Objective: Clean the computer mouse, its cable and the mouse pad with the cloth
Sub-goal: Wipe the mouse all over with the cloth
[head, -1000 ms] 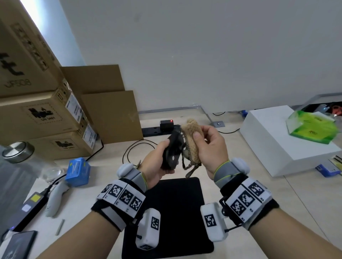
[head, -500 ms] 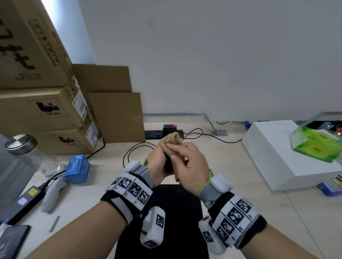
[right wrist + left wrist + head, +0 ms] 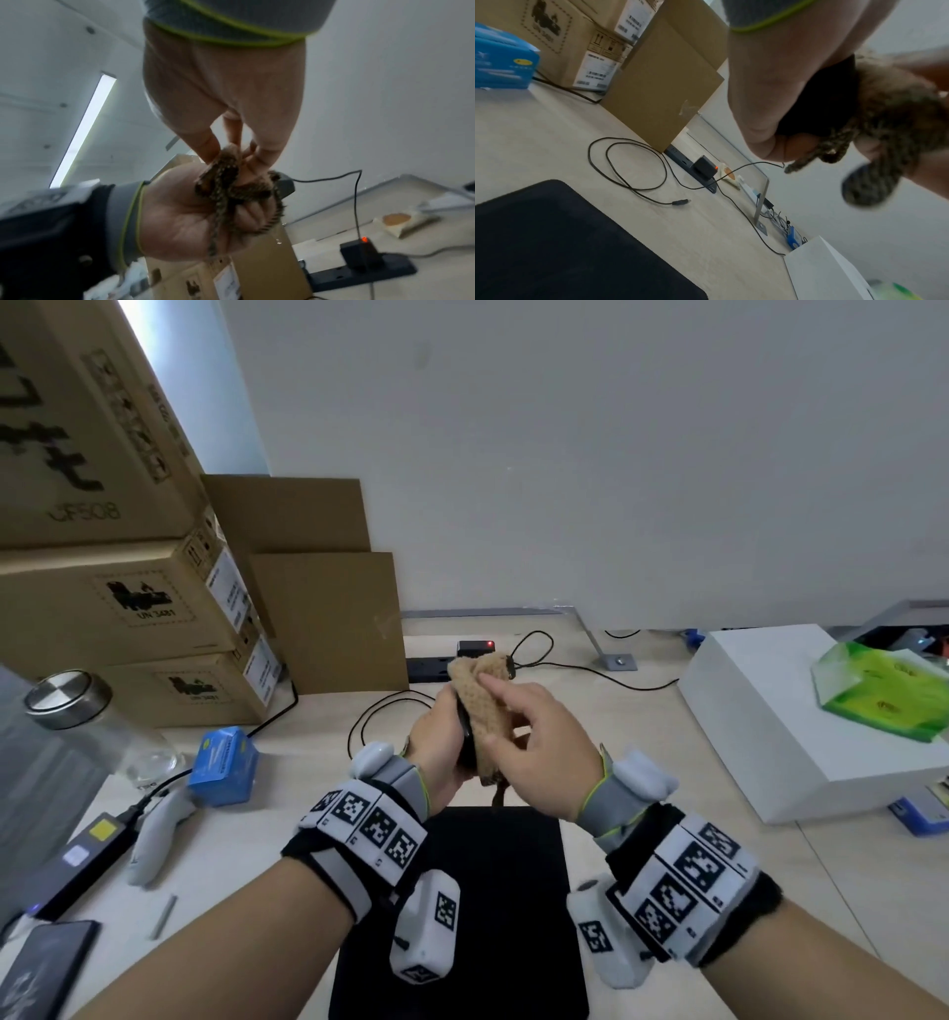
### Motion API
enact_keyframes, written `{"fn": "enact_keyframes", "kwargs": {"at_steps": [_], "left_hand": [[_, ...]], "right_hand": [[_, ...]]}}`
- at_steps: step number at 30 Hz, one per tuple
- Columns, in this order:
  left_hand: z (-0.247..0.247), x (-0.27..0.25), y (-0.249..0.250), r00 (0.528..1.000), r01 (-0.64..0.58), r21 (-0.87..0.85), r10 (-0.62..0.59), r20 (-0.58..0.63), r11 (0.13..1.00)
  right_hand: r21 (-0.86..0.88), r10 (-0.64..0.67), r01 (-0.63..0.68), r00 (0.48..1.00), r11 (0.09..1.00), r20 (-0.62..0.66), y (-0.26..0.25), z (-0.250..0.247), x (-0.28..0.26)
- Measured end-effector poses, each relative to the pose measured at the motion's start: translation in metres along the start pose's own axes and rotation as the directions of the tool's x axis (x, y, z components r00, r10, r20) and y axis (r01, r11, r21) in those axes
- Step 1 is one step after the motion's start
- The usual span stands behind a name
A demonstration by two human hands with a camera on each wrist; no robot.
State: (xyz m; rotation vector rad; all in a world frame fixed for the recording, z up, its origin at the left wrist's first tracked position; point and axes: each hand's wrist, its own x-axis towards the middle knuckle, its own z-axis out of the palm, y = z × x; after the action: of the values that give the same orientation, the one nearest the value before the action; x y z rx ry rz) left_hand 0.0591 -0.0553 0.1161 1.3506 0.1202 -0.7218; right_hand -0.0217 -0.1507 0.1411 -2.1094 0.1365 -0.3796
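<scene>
Two hands hold the mouse (image 3: 464, 737) above the mouse pad (image 3: 493, 891): the left hand (image 3: 436, 742) grips it, the right hand (image 3: 544, 757) pinches the cloth (image 3: 480, 706) against it. Its cable (image 3: 628, 162) loops beyond the pad.

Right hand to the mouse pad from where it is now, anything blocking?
Probably yes. The mouse pad lies bare on the desk directly below both hands, nothing on it. But the right hand is pressing the cloth against the mouse, which the left hand holds, so it must come off first.

Plain white wall (image 3: 616, 454) behind a pale wooden desk (image 3: 642, 762).
</scene>
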Motion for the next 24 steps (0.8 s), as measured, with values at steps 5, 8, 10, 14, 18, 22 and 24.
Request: {"fn": "enact_keyframes", "kwargs": {"at_steps": [5,8,10,14,18,22,24], "left_hand": [[0.001,-0.013,0.003,0.993,0.009,0.059,-0.016,0.116,0.998],[0.007,-0.024,0.0,0.983,0.009,0.129,-0.032,0.179,0.992],[0.012,-0.025,-0.002,0.985,-0.014,0.111,-0.005,0.173,0.994],[0.01,-0.014,-0.002,0.998,-0.061,0.035,0.06,0.033,0.997],[0.006,-0.015,0.001,0.994,-0.007,0.043,0.003,0.106,0.999],[0.009,-0.022,0.004,0.982,0.032,0.092,-0.049,0.184,0.995],[0.006,-0.017,0.006,0.991,0.02,0.049,-0.026,0.13,0.999]], "right_hand": [[-0.194,-0.2,0.169,0.967,0.966,-0.156,0.024,-0.01,0.005],[-0.191,0.021,-0.113,0.904,0.975,-0.427,0.036,-0.017,0.02],[-0.18,0.081,-0.177,0.893,0.967,-0.443,0.036,-0.016,0.02],[-0.164,-0.143,0.088,0.922,0.983,-0.36,0.013,0.008,0.001],[-0.158,-0.156,0.105,0.92,0.982,-0.359,0.019,0.006,0.01],[-0.151,0.02,-0.09,0.909,0.984,-0.416,0.033,-0.008,0.025],[-0.154,-0.061,-0.001,0.916,0.988,-0.397,0.022,0.002,0.018]]}}
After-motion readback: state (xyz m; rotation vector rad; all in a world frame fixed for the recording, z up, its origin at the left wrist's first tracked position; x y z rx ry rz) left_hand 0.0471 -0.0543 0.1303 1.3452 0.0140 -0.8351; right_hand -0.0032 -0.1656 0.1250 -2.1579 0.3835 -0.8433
